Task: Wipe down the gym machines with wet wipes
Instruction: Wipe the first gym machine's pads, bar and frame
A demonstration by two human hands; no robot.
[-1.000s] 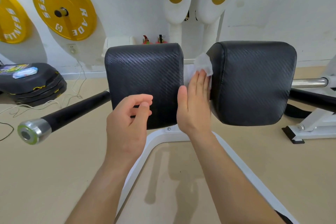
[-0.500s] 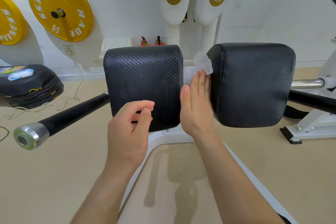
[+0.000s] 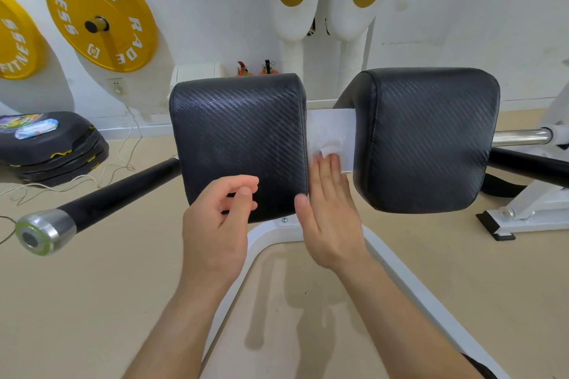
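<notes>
Right now my right hand [image 3: 331,218] is stretched flat, fingers [image 3: 326,169] straight and close together. Their tips press a crumpled white wet wipe [image 3: 328,144] against the flat white steel crossbar [image 3: 340,118]. That crossbar runs between two black, carbon-weave vinyl pads, the left-hand pad [image 3: 240,132] at its left end and the right-hand pad [image 3: 431,138] at its right end. The wipe sits low on the crossbar's face, with bare metal above it and to its right. My left hand [image 3: 215,224] hovers below and to the left of the crossbar, in front of the left-hand pad's lower corner. Its fingers are loosely curled, thumb near the forefinger, and they hold nothing.

I judge the step in hand to be wiping the narrow strip between the pads. The gap is tight, so the next stroke calls for keeping my fingers flat and together. I should slide the wipe up to the crossbar's top edge and across to its right end without letting it bunch or slip from under my fingertips. After that, the white tubular frame [image 3: 255,237] curving down below the crossbar looks a sensible target. So does the black handle with the chrome end cap [image 3: 117,191] jutting out well to the crossbar's left. Whether either is already clean I cannot tell.
</notes>
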